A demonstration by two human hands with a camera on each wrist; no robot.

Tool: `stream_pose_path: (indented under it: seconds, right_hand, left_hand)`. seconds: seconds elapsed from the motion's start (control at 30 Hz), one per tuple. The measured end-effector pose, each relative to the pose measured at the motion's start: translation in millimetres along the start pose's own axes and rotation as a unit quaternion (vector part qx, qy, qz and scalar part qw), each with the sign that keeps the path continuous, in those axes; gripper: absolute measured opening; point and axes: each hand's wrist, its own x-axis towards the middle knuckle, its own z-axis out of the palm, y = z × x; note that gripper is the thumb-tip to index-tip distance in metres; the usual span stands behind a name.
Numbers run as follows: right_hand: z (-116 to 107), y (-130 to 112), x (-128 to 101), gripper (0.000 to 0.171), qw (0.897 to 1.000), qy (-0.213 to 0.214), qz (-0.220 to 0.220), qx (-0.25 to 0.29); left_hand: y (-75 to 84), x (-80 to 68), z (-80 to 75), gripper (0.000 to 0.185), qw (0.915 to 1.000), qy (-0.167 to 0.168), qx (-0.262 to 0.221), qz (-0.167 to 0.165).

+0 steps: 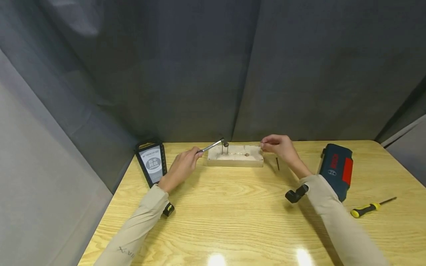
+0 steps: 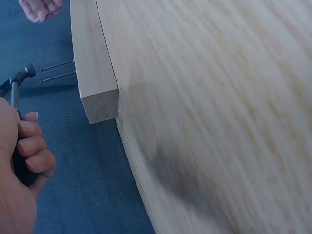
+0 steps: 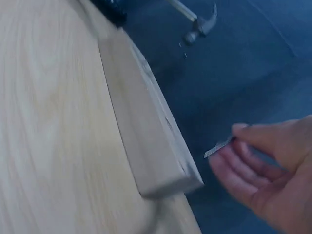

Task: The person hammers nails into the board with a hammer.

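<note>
My left hand grips a claw hammer by its dark handle. The hammer's head hovers over the left part of a pale wooden block, close to two nails that stand upright in it. Off the block's right end, my right hand pinches a thin metal nail between thumb and fingers; most of the nail is hidden by the fingers. Another dark nail lies on the table just right of the block. A brownish knot marks the block's top.
On the left lies a black case with a printed label. To the right are a dark blue and red tool case and a yellow-and-black screwdriver. A dark curtain hangs behind the wooden table.
</note>
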Motion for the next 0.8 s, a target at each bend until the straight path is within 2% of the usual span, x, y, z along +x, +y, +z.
stream_pose_path:
  seconds: [0.07,0.13,0.27,0.4,0.47,0.57,0.7,0.8]
  right_hand:
    - [11.2,-0.1,3.9,0.021,0.999,-0.003,-0.015,0.052]
    - [25.0,0.1,8.3,0.021,0.997,-0.004,-0.029,0.078]
    - [54.4,0.9,16.4,0.021,0.994,0.000,-0.042,0.102]
    - [76.6,-2.2,21.7,0.019,0.991,0.015,-0.061,0.117]
    - [84.2,-3.9,24.2,0.017,0.991,0.032,-0.078,0.104]
    - [93.5,-0.9,26.6,0.014,0.992,0.056,-0.100,0.049]
    - [102.2,8.3,24.8,0.015,0.994,0.062,-0.093,-0.007]
    - [104.4,11.2,22.2,0.017,0.994,0.066,-0.090,-0.020]
  left_hand:
    - [0.3,-0.3,-0.8,0.018,1.0000,-0.003,0.002,0.000]
    - [0.7,-1.6,-2.8,0.018,1.0000,-0.004,0.005,-0.005]
    - [1.4,-5.7,-7.9,0.018,0.9998,-0.004,0.006,-0.017]
    - [2.1,-7.5,-10.6,0.019,0.9998,-0.004,0.008,-0.015]
    - [2.7,-7.5,-10.7,0.019,0.9999,-0.002,0.008,-0.012]
    - [3.1,-6.9,-9.2,0.019,0.9999,0.004,0.009,-0.006]
    - [3.4,-6.0,-6.6,0.018,0.9999,0.008,0.007,-0.003]
    - [4.3,-5.2,-5.8,0.018,1.0000,0.007,0.007,-0.003]
